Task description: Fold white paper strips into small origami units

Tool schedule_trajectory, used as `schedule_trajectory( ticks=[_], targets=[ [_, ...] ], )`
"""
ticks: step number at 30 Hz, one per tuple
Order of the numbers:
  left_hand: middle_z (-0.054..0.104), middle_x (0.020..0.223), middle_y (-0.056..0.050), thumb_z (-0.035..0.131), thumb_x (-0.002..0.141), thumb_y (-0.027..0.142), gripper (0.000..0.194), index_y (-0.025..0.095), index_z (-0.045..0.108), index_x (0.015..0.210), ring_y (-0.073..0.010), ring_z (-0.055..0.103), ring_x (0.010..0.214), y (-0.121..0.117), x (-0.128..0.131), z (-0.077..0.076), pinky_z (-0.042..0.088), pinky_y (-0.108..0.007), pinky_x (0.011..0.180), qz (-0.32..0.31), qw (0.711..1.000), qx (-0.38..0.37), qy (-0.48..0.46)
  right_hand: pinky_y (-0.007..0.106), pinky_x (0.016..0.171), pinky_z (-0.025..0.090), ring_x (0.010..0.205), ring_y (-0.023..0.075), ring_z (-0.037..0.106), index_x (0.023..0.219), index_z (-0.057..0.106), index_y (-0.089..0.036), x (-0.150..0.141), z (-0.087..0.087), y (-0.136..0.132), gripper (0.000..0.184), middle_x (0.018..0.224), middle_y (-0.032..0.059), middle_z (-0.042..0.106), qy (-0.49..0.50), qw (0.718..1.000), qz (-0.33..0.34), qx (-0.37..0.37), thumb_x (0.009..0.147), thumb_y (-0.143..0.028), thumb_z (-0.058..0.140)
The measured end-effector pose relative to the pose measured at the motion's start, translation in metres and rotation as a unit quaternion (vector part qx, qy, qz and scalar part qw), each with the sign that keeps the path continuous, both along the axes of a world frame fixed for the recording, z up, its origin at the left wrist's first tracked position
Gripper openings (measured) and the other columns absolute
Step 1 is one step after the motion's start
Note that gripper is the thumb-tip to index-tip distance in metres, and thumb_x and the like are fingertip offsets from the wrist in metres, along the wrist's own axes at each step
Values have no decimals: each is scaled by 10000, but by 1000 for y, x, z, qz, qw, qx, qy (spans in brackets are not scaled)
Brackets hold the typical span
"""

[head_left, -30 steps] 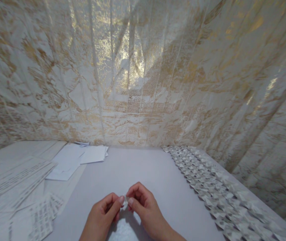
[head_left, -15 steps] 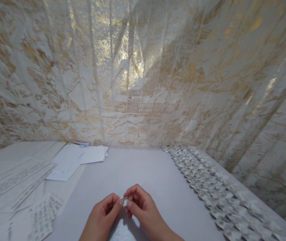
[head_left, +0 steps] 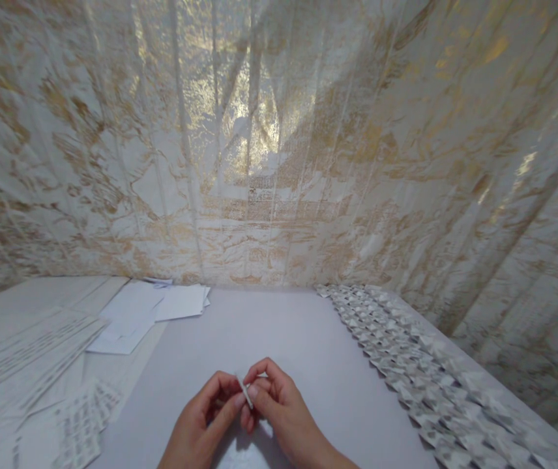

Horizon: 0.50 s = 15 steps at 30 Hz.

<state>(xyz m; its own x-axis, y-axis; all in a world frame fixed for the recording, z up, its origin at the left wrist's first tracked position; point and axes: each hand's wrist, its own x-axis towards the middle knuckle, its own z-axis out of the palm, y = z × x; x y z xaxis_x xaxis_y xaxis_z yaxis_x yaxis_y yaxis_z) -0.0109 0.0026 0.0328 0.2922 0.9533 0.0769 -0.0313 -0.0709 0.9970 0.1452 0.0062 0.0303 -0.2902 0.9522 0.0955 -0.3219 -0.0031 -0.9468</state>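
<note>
Between my two hands, low in the middle of the head view, is a small folded piece of white paper (head_left: 244, 390), seen nearly edge-on as a narrow slanting strip. My left hand (head_left: 208, 417) pinches it from the left with thumb and fingertips. From the other side my right hand (head_left: 279, 407) grips it between thumb and index finger, its other fingers curled below. Both hands are held just above the pale table surface (head_left: 259, 326), and their shadow falls beneath them.
Rows of small folded paper pieces (head_left: 406, 365) run along the table's right side. At the left lie printed sheets (head_left: 19, 352), cut printed slips (head_left: 81, 420) and blank white papers (head_left: 125, 316). A white and gold patterned covering (head_left: 240, 163) rises behind the table.
The folded paper has turned in my fingers, from a small face-on shape to a thin slanted strip. My left fingers have shifted slightly around it; my right hand is almost in place.
</note>
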Motion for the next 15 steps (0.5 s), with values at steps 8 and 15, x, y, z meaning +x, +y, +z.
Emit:
schedule_trajectory(
  ticks=[8, 15],
  targets=[
    [561, 717, 49, 576, 894, 661, 441, 234, 601, 789, -173, 519, 715, -2, -3, 2, 418, -275, 693, 10, 999, -3, 30, 243, 564, 297, 563, 107, 419, 919, 529, -206, 6, 8, -5, 524, 624, -78, 493, -127, 990, -6, 69, 852, -711, 652],
    [505, 710, 56, 596, 876, 660, 436, 232, 604, 794, -175, 483, 713, -3, -1, 3, 399, -276, 677, 33, 999, -5, 28, 254, 577, 266, 592, 107, 373, 896, 553, -200, 7, 10, -3, 522, 659, -75, 469, -129, 989, -16, 64, 820, -694, 703]
  ],
)
